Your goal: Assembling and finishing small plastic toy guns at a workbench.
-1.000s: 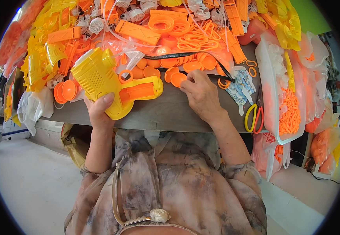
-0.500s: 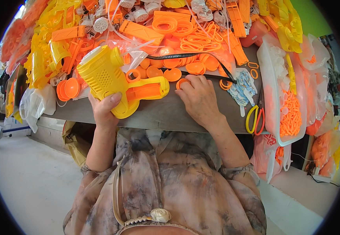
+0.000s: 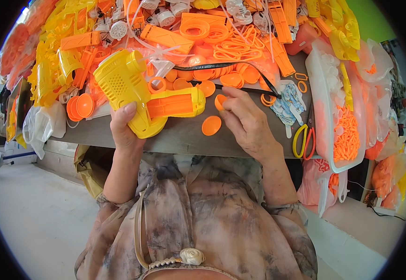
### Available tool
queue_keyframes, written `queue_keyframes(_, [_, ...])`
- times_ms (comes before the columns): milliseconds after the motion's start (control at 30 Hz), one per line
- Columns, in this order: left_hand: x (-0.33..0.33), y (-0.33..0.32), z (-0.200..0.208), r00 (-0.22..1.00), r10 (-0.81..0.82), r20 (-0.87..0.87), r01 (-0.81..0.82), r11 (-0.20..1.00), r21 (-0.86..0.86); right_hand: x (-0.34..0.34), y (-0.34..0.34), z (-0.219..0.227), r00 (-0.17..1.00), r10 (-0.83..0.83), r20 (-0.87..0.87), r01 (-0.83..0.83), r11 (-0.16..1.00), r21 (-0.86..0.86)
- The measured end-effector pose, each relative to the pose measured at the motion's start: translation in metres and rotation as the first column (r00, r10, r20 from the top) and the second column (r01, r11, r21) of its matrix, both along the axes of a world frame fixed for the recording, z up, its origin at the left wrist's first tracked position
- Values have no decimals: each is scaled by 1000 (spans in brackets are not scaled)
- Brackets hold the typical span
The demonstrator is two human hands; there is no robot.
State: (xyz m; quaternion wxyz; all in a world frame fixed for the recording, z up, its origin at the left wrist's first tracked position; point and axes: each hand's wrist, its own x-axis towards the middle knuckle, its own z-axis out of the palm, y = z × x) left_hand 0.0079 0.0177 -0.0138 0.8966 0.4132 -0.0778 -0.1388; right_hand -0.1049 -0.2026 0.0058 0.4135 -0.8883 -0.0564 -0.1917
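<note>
Left of the yellow toy gun body (image 3: 121,79), overlapping orange dished caps (image 3: 85,106) sit just beside it. The left hand (image 3: 125,125) is clamped on the near part of the toy gun body, thumb over its side, holding it tilted at the table's (image 3: 184,140) near edge, its orange-lined grip (image 3: 170,107) extending rightward. The step in hand appears to be picking out a single cap while the toy gun body is held steady; moving that cap calls for a secure fingertip pinch and no slackening on the left. Just right of the toy gun body's grip end, a loose orange disc (image 3: 211,125) lies apart from both hands. Slightly farther right, the right hand (image 3: 252,123) has its fingers curled and appears to pinch a tilted orange cap (image 3: 220,102) at the tips. Well right of the toy gun body are yellow-and-red-handled scissors (image 3: 304,140).
</note>
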Motion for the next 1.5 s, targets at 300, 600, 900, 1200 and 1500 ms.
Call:
queue_keyframes(300, [-14, -7, 2, 990, -141, -7, 141, 990, 26, -7, 8, 21, 985, 140, -100, -114, 967, 229])
queue_keyframes(600, [-22, 2, 0, 921, -314, 229, 307, 949, 65, -42, 34, 0, 981, 180, 79, -194, 830, 523])
queue_keyframes(900, [-26, 6, 17, 795, -354, 492, 374, 925, 61, -52, 32, 6, 948, 255, 189, -309, 876, 370])
queue_keyframes(1200, [-44, 9, 21, 950, -295, 105, 291, 956, 44, -57, 39, 0, 947, 310, 83, -269, 627, 731])
queue_keyframes(1500, [-35, 18, 0, 923, -368, 108, 367, 930, 28, -60, 35, 2, 961, 273, 34, -231, 733, 640])
